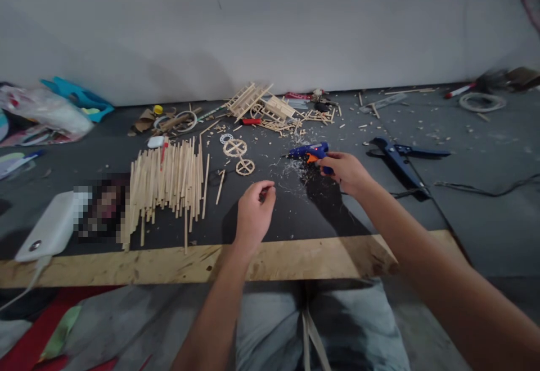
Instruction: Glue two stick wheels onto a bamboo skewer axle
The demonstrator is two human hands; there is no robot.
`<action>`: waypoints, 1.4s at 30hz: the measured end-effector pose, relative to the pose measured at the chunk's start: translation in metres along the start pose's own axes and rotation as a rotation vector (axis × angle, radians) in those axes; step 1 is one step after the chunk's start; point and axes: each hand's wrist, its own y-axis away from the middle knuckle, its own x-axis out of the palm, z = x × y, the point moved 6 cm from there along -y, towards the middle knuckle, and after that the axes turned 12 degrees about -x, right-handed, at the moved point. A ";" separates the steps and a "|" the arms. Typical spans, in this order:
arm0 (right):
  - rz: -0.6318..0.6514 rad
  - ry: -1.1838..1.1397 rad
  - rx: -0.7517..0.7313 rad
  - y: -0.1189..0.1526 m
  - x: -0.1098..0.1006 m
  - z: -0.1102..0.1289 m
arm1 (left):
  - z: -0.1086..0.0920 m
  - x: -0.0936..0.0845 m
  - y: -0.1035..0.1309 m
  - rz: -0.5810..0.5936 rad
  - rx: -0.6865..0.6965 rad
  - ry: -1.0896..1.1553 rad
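My right hand (343, 173) is wrapped round the handle of a blue hot glue gun (310, 150) with an orange trigger. The gun lies low over the dark tabletop, its nozzle facing left. My left hand (255, 208) is held over the table's front part with fingers curled towards the thumb; what they hold, if anything, is hidden. Beyond it are two small wheels made of wooden sticks, a larger wheel (235, 147) and a smaller wheel (245, 167). Thin glue strands (295, 174) are strewn beneath the gun.
A row of wooden sticks (169, 179) lies at left, beside a white power bank (48, 227). At the back is a stick-built structure (251, 102) among scraps. A blue pipe cutter (399, 162) rests at right, near a black cable (485, 190). Light wood edges the table's front (304, 258).
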 end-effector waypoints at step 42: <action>0.191 0.371 -0.581 0.123 0.037 0.041 | -0.013 0.068 0.066 0.209 -0.598 1.224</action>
